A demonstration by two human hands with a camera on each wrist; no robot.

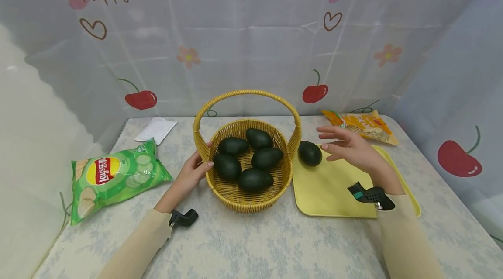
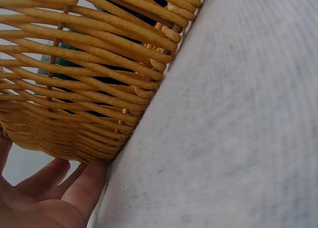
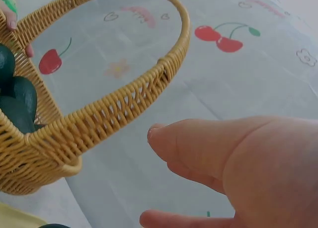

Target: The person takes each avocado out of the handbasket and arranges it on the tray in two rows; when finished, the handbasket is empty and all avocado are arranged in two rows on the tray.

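Hovering near 1 dark avocado, right hand outstretched

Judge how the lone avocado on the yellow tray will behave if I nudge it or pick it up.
The lone avocado would probably roll or wobble when nudged, given its rounded, egg-like shape. It may feel a little slippery, since its dark skin looks fairly smooth. It will likely keep its shape when lifted, as no dent shows.
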